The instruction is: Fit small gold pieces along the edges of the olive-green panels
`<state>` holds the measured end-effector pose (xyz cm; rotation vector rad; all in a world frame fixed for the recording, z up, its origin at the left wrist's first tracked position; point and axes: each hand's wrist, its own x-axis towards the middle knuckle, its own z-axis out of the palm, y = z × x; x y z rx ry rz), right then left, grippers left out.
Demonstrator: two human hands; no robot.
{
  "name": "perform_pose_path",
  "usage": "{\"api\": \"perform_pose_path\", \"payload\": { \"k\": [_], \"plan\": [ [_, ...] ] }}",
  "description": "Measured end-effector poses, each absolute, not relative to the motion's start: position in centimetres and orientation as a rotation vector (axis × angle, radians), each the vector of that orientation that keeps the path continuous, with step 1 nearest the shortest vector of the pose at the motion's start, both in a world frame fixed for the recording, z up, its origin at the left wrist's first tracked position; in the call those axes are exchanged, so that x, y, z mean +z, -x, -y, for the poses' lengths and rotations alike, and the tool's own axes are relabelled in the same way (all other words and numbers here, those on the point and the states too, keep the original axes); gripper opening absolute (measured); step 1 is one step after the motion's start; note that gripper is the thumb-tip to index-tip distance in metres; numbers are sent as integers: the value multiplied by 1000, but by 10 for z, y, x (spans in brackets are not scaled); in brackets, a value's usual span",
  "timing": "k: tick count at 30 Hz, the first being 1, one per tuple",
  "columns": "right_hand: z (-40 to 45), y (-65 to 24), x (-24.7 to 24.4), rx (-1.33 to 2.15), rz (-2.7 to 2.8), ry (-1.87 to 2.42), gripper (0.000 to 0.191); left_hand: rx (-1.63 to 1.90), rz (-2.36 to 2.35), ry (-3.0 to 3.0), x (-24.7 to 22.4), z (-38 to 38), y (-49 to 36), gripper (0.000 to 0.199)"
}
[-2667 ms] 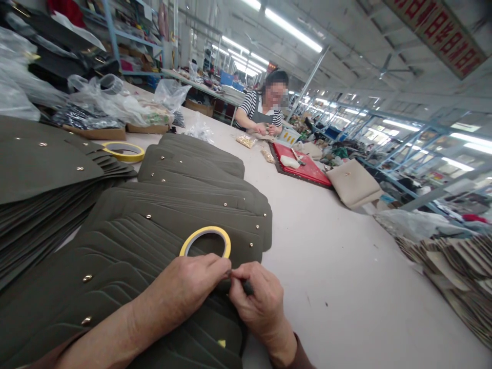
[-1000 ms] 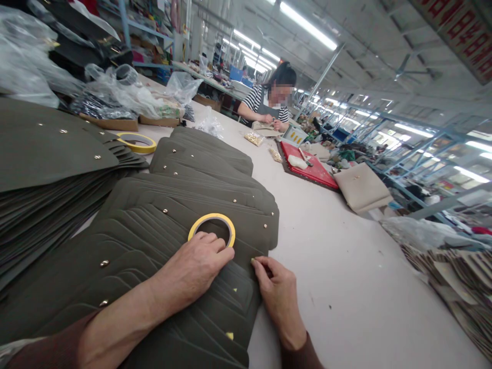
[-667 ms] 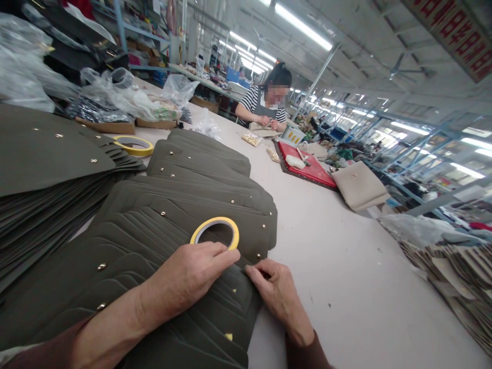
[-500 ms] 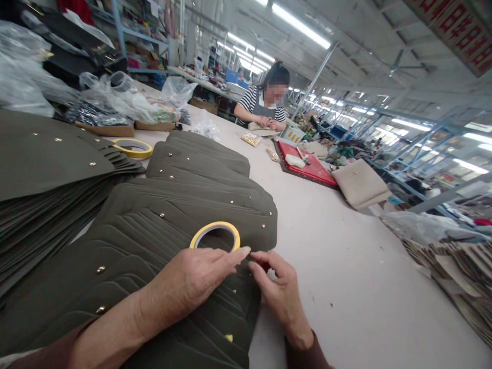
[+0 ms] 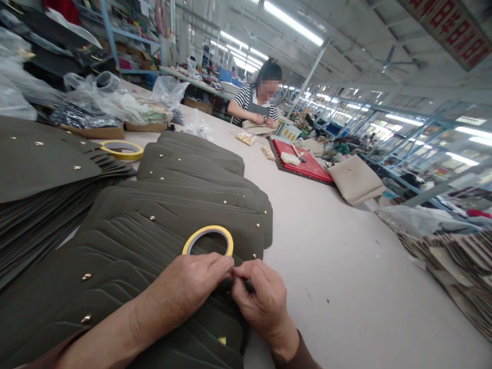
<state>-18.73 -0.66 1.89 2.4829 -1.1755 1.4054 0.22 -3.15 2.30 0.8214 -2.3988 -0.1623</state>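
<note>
a flat roll of yellow tape [image 5: 229,245], smooth and ring-shaped with a grey inner core, stands tilted at the lower centre of the frame, above overlapping dark olive panels [image 5: 172,205]. these look matte and leather-like, thin, with rounded corners and small shiny gold studs. the left hand [image 5: 192,284] is closed on the near edge of the roll, fingers bunched, its thumb and forefinger tips drawn together. the right hand [image 5: 261,294] is curled, thumb and forefinger pinched together, touching the left fingertips; what lies between them is too small to tell.

a second yellow roll [image 5: 122,156] lies flat at the left, beside another fanned stack [image 5: 42,205] of olive panels. on the smooth, pale table [image 5: 315,246], a glossy red slab [image 5: 303,166] and a beige folded piece [image 5: 355,179] lie at upper right. across it, a person [image 5: 257,102] in striped sleeves handles beige material.
</note>
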Motion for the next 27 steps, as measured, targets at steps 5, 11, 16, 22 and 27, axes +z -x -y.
{"api": "perform_pose_path", "payload": {
  "k": [5, 11, 16, 22, 27],
  "plan": [
    [2, 178, 24, 1763, 1729, -2484, 11, -54, 2350, -772, 25, 26, 0, 35],
    [22, 206, 23, 2355, 2649, -2076, 22, 32, 2315, -726, 31, 20, 8, 27],
    [30, 239, 19, 2259, 2793, -1998, 38, 74, 2510, -947, 40, 44, 14, 9],
    [31, 237, 11, 2042, 2813, -2126, 31, -88, 2717, -1003, 36, 53, 28, 6],
    [30, 232, 9, 1794, 2842, -2150, 26, -152, 2736, -978, 29, 51, 27, 7]
  ]
}}
